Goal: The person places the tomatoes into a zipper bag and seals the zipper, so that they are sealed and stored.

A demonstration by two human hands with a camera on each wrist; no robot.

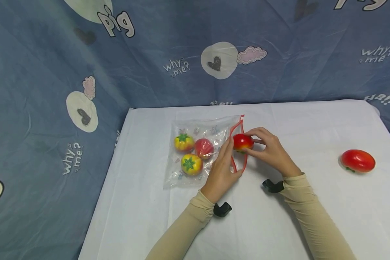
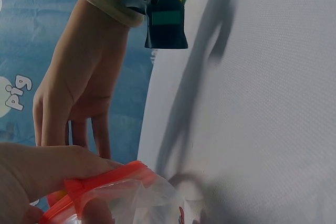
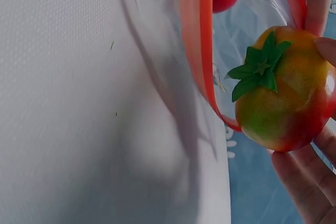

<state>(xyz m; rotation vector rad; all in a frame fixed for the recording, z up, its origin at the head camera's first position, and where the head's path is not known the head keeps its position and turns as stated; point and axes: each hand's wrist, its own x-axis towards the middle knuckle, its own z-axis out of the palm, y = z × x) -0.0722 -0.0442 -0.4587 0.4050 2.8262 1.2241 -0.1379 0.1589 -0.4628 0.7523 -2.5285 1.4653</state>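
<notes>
Closest are two beige sleeves [image 1: 315,220], a black wrist device [image 1: 222,209] beside the left cuff and another by the right. Beyond its cuff, the left hand [image 1: 219,177] holds the mouth of a clear plastic bag [image 1: 201,124], thumb spread from the fingers, the red edge [image 1: 246,159] gripped and parted. The right hand [image 1: 269,150] pinches a red tomato [image 1: 242,142] between thumb and curved fingers, right at that opening; how far inside it sits cannot be told. The right wrist view shows its orange-green underside and green leaves. Within the bag, which lies flat on the white table [image 1: 133,216], are two yellow-red tomatoes [image 1: 191,164] and a red fruit [image 1: 204,148]. Well apart to the right rests an oblong red fruit [image 1: 358,161]. Farthest, a blue printed cloth [image 1: 156,36] hangs behind the table.
</notes>
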